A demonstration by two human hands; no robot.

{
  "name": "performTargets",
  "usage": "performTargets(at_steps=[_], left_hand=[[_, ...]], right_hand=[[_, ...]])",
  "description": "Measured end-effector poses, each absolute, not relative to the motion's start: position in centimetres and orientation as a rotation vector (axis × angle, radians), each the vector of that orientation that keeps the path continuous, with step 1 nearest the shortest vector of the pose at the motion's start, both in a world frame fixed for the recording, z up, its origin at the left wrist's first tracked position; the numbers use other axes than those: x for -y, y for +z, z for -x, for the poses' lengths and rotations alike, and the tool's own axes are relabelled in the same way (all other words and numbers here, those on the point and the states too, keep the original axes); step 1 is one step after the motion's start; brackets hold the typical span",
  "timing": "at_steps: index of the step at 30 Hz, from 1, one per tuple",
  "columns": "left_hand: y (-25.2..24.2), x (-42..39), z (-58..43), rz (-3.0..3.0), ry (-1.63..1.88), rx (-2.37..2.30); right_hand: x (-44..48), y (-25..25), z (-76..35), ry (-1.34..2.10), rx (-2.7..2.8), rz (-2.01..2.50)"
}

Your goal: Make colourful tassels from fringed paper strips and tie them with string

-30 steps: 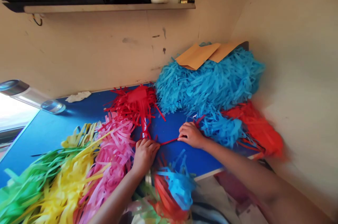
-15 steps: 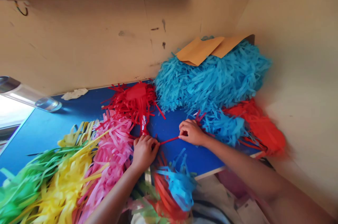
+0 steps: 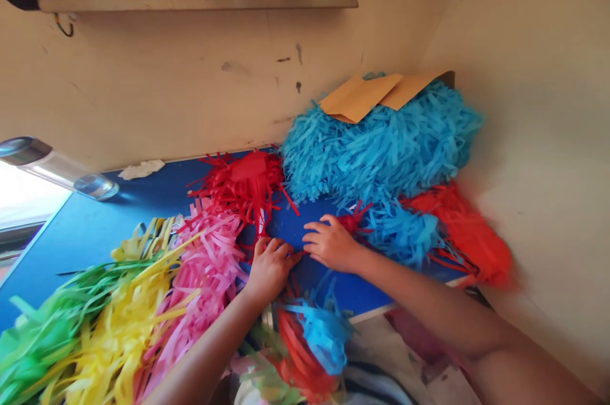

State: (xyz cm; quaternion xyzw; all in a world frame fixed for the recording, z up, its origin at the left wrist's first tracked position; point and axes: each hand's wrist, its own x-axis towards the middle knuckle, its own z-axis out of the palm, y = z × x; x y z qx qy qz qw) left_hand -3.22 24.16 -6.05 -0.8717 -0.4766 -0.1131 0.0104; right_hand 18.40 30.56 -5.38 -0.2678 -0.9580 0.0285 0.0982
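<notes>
My left hand (image 3: 272,268) is low over the blue table with thumb and fingers pinched together. Only a little red shows at its fingertips, where the thin red paper strip was stretched a moment ago; most of that strip is hidden. Close by on the right, my right hand (image 3: 332,243) has its fingers spread and bent, with nothing seen between them. Red fringed paper (image 3: 248,171) lies just beyond my left hand, and pink fringe (image 3: 207,265) lies to its left. A small dark-red tuft (image 3: 353,222) sits behind my right hand.
A large blue fringe pile (image 3: 381,144) with brown paper pieces (image 3: 359,98) on top stands against the wall. Orange-red fringe (image 3: 476,240) lies right; yellow (image 3: 121,322) and green (image 3: 52,322) strips lie left. A clear bottle (image 3: 61,170) leans at the far left. A shelf (image 3: 200,4) hangs above.
My right hand has moved slightly left toward my left hand, and its pinch on the red strip has opened into spread fingers. My left hand has shifted slightly right. The camera view has tilted a little.
</notes>
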Motion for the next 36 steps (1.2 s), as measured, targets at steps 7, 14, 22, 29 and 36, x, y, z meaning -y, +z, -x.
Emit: performTargets(at_steps=[7, 14, 22, 29, 36], left_hand=[[-6.8, -24.2, 2.2, 2.642, -0.551, 1.547], [-5.3, -24.6, 2.9, 2.462, -0.728, 1.479], [3.6, -23.8, 2.9, 2.245, -0.988, 1.328], [2.8, -22.8, 1.7, 2.05, -1.375, 1.585], [1.4, -22.0, 1.4, 1.935, -1.463, 1.809]], right_hand=[[-30.3, -7.3, -16.3, -0.215, 2.937, 0.527], [-30.2, -4.7, -16.0, 0.155, 2.662, 0.842], [-32.0, 4.3, -16.2, 1.622, 2.023, 0.769], [-30.1, 2.7, -13.9, 1.9, 1.413, 0.811], [-28.5, 1.0, -12.8, 1.983, 1.266, 0.803]])
